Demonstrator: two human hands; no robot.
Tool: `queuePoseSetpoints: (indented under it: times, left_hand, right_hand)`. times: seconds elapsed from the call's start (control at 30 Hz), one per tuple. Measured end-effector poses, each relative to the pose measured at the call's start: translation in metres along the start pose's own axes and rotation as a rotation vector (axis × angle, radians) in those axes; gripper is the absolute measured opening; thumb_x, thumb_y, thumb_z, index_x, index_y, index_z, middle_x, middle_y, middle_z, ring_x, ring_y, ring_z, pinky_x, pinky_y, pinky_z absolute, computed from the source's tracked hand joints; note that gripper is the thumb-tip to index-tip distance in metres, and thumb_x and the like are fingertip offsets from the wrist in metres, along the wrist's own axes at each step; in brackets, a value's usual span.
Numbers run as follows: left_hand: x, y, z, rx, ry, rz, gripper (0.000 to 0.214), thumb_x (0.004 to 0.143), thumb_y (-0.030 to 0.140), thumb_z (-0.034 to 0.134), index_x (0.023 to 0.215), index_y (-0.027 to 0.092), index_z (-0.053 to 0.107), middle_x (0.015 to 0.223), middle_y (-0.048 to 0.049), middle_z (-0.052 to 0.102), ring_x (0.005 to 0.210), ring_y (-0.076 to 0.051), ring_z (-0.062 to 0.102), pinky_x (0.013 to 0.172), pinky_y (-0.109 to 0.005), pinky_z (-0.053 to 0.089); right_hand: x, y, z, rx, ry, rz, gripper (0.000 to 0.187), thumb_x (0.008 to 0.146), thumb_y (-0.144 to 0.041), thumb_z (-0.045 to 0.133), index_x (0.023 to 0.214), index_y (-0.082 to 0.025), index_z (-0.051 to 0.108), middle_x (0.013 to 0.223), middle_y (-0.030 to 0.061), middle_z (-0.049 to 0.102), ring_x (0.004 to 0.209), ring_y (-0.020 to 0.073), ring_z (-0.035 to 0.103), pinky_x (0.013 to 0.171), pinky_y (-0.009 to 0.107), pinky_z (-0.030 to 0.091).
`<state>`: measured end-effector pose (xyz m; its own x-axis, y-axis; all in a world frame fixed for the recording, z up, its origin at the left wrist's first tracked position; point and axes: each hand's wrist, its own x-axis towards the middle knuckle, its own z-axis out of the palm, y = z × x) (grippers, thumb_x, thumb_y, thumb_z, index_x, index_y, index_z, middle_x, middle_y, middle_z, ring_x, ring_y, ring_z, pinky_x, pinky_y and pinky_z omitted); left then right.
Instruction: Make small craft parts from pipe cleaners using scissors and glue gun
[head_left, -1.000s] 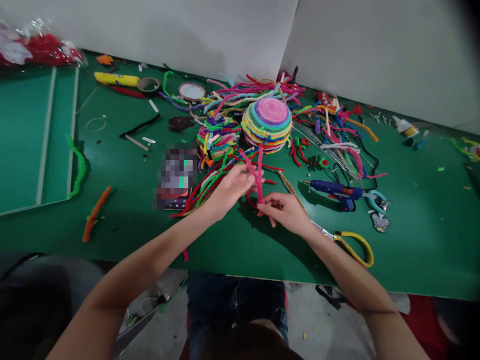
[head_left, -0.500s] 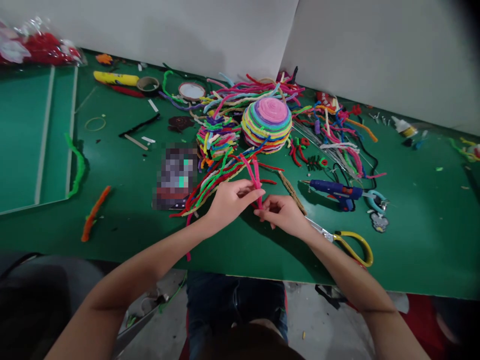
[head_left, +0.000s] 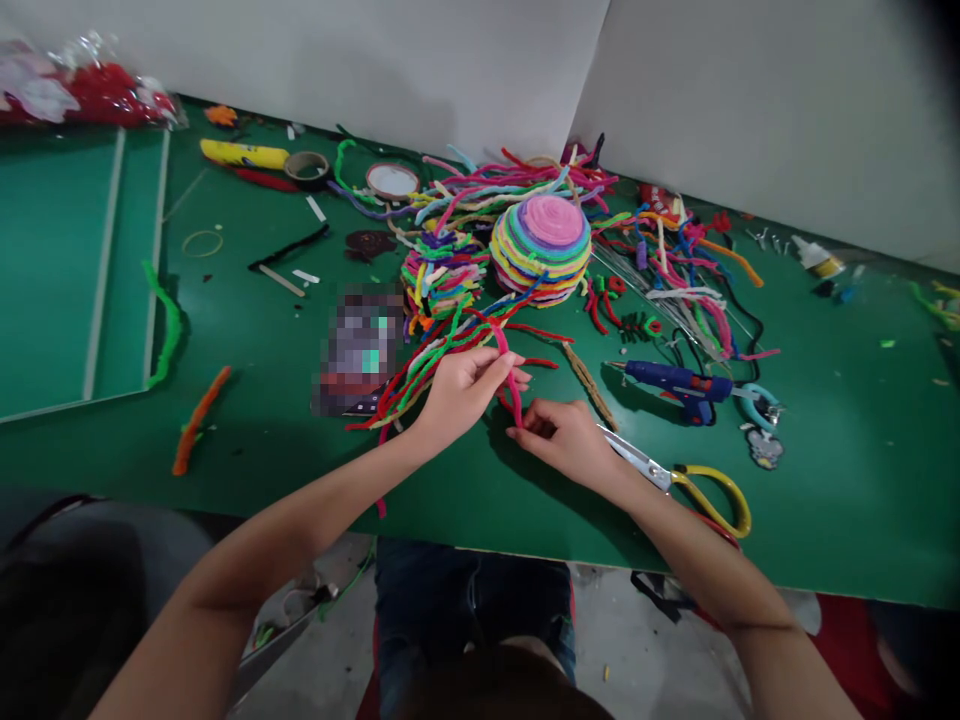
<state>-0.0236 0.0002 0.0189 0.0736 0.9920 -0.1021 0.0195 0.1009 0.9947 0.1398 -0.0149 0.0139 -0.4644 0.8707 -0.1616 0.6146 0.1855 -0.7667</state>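
Pinched between the thumb and fingers of my left hand (head_left: 472, 392) is a bright pink pipe cleaner (head_left: 515, 385), its upper end sticking out past the fingertips. The fingertips of my right hand (head_left: 570, 440) are closed on its lower end. Behind my hands sits a ball (head_left: 541, 250) wound in rings of coloured pipe cleaners, with a pink top. Left of the ball lies a bundle of short coloured pieces (head_left: 444, 275). Long red, green and tan pipe cleaners (head_left: 427, 370) spread out beside my left hand.
Yellow-handled scissors (head_left: 709, 490) lie right of my right forearm. A blue glue gun (head_left: 675, 382) points left beyond them. A blurred phone (head_left: 361, 345) rests left of my hands. Tape rolls (head_left: 306, 168), an orange pipe cleaner (head_left: 202, 420) and a loose heap of pipe cleaners (head_left: 697, 300) lie around.
The pink pipe cleaner showed two upright strands above my left fingers; now one shows, running down to my right fingers. My hands are slightly further apart. The whole view has shifted a little.
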Motion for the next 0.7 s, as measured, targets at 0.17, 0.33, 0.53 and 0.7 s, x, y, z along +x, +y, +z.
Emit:
queuePoseSetpoints:
  times: [0.17,0.33,0.53,0.7]
  left_hand:
    - [0.0002,-0.0007,0.0011,-0.026,0.048,-0.031,0.027,0.085,0.033,0.051,0.088,0.012,0.067,0.077,-0.0076,0.073,0.066,-0.014,0.069,0.059,-0.022,0.055]
    - [0.0035,-0.0041,-0.0010,-0.042,0.130,-0.037,0.028,0.083,0.037,0.054,0.083,0.012,0.068,0.069,-0.0056,0.071,0.057,-0.013,0.067,0.054,-0.021,0.053]
    - [0.0079,-0.0070,-0.0060,-0.076,0.215,-0.005,0.032,0.082,0.042,0.056,0.079,0.013,0.068,0.063,-0.0039,0.070,0.054,-0.012,0.066,0.052,-0.020,0.052]
    - [0.0081,-0.0087,-0.0057,-0.086,0.243,0.037,0.031,0.080,0.042,0.057,0.077,0.013,0.068,0.059,-0.0028,0.068,0.053,-0.013,0.065,0.053,-0.022,0.052]
  right_hand:
    - [-0.0012,-0.0030,-0.0010,-0.025,-0.025,-0.017,0.020,0.077,-0.028,0.062,0.062,-0.017,0.057,0.051,-0.0036,0.057,0.045,0.0062,0.047,0.050,0.019,0.033]
    - [-0.0021,-0.0080,-0.0032,0.049,-0.095,0.009,0.022,0.079,-0.031,0.060,0.063,-0.017,0.058,0.050,-0.0029,0.059,0.045,0.0068,0.049,0.049,0.019,0.033]
    - [-0.0030,-0.0101,-0.0031,0.247,-0.140,0.071,0.025,0.078,-0.032,0.061,0.060,-0.017,0.052,0.048,-0.0033,0.057,0.041,0.0055,0.046,0.046,0.018,0.035]
    - [-0.0036,-0.0088,0.0030,0.394,-0.226,0.098,0.029,0.075,-0.036,0.065,0.059,-0.017,0.050,0.046,-0.0048,0.053,0.039,0.0046,0.043,0.042,0.017,0.033]
